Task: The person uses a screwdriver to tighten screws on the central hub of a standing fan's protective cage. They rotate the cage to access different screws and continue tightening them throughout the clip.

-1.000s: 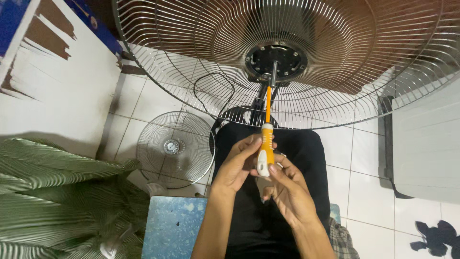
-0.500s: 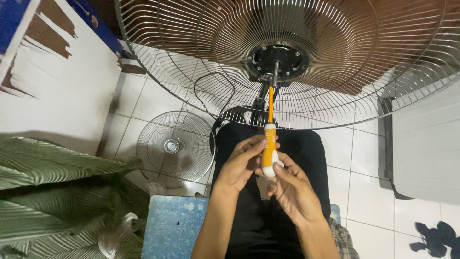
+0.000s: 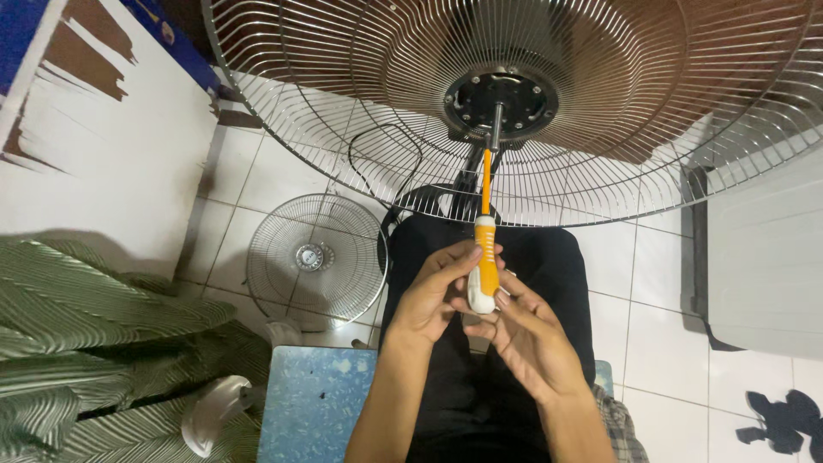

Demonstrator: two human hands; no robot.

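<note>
Both hands, left hand point(image 3: 435, 296) and right hand point(image 3: 523, 330), clamped on the orange screwdriver point(image 3: 486, 257) handle. Long axis upright, tip just below the fan motor hub point(image 3: 501, 101), inside the wire fan guard point(image 3: 360, 111).

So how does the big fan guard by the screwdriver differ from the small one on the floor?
The big fan guard is far larger than the small fan guard, running out of the picture. The big one stands raised, in front of the hub with the shaft; the small one lies flat on the tiled floor. The screwdriver, held by the left hand and right hand, points at the big one; the small one lies untouched. Both are round wire grilles.
</note>
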